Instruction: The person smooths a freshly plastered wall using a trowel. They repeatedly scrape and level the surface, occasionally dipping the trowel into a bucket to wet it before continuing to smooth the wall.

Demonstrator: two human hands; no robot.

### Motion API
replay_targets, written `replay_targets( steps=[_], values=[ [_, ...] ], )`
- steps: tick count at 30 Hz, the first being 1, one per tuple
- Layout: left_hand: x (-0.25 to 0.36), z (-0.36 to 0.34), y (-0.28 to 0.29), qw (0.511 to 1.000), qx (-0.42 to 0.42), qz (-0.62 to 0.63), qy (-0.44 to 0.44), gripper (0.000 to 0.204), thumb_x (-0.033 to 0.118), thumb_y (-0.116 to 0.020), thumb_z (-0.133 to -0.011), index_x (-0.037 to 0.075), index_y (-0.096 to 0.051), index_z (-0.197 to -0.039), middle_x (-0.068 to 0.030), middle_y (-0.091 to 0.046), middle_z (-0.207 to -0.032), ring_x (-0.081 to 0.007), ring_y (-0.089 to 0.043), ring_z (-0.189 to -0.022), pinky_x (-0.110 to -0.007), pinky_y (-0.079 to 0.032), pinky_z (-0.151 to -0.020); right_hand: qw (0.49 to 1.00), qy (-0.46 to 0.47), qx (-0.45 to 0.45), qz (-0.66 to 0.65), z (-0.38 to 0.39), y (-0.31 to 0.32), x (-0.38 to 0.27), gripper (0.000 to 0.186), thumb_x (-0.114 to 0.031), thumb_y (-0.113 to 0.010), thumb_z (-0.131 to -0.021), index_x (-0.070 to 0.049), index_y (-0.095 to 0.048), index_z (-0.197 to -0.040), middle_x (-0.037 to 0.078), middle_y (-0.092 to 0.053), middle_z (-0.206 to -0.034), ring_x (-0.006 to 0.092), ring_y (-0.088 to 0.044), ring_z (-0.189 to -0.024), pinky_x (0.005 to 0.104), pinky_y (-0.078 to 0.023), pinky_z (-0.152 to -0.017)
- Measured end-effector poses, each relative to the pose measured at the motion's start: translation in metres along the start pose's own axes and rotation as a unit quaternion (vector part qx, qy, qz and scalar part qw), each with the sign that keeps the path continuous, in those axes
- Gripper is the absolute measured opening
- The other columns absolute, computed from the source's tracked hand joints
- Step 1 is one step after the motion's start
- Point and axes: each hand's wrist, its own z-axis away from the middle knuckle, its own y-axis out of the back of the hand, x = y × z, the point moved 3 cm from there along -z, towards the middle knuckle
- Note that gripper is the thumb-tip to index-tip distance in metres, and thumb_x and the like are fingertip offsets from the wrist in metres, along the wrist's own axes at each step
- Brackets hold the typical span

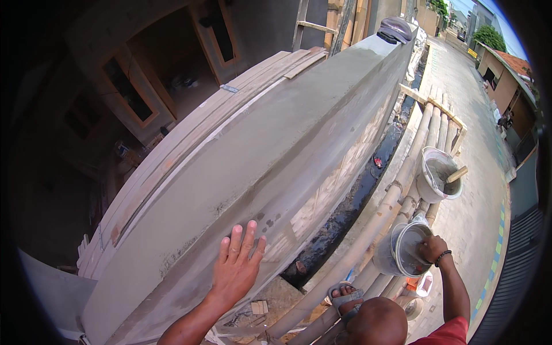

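My left hand [237, 270] lies with its fingers stretched out against the grey plastered side of a long low wall [264, 149], just below its top edge. Damp dark spots show on the plaster by the fingertips. At the right, my right hand [432, 249], with a dark beaded bracelet at the wrist, reaches over the rim into a bucket [386, 253] of greyish water. Its fingers look curled; whatever they may hold is hidden. Beyond it stands a pale bucket [428, 188] of grey mortar, a wooden handle [457, 174] sticking out.
Bamboo poles [397, 187] carry the buckets and my sandalled foot [345, 293]. A ditch [339, 224] of dark water runs between poles and wall. Wooden boards [190, 138] line the wall's other side. A cap [395, 29] rests at the far end. A paved lane [477, 149] lies right.
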Motion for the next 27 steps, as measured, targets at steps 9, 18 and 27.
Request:
replay_targets(
  steps=[9, 18, 27],
  values=[
    [0.005, -0.002, 0.008, 0.998, 0.029, -0.046, 0.014, 0.059, 0.026, -0.071, -0.082, 0.019, -0.054, -0.137, -0.0159, -0.021, -0.162, -0.0407, -0.008, -0.15, -0.061, -0.018, -0.112, 0.946, -0.014, 0.146, -0.289, 0.053, 0.037, 0.037, 0.02, -0.003, -0.062, -0.079, 0.008, -0.07, -0.094, 0.005, -0.06, -0.061, 0.0085, -0.053, -0.054, 0.0273, -0.041, -0.049],
    [-0.002, -0.005, -0.001, 0.991, 0.056, -0.118, 0.033, 0.057, 0.026, -0.067, -0.084, 0.02, -0.053, -0.139, -0.0107, -0.021, -0.163, -0.0367, -0.006, -0.151, -0.056, -0.014, -0.114, 0.839, -0.094, 0.158, -0.511, 0.082, 0.035, 0.074, 0.037, -0.011, -0.068, -0.084, 0.005, -0.063, -0.116, 0.01, -0.069, -0.083, 0.0138, -0.066, -0.069, 0.0274, -0.051, -0.061],
    [-0.001, -0.006, -0.004, 0.991, 0.043, -0.124, 0.031, 0.053, 0.02, -0.052, -0.089, 0.018, -0.05, -0.142, -0.0054, -0.022, -0.163, -0.0318, -0.004, -0.152, -0.05, 0.007, -0.119, 0.794, 0.197, 0.327, -0.474, 0.004, 0.204, -0.05, 0.054, -0.019, -0.064, -0.091, 0.0, -0.05, -0.139, 0.014, -0.064, -0.12, 0.0192, -0.061, -0.107, 0.0319, -0.046, -0.096]
  ],
)
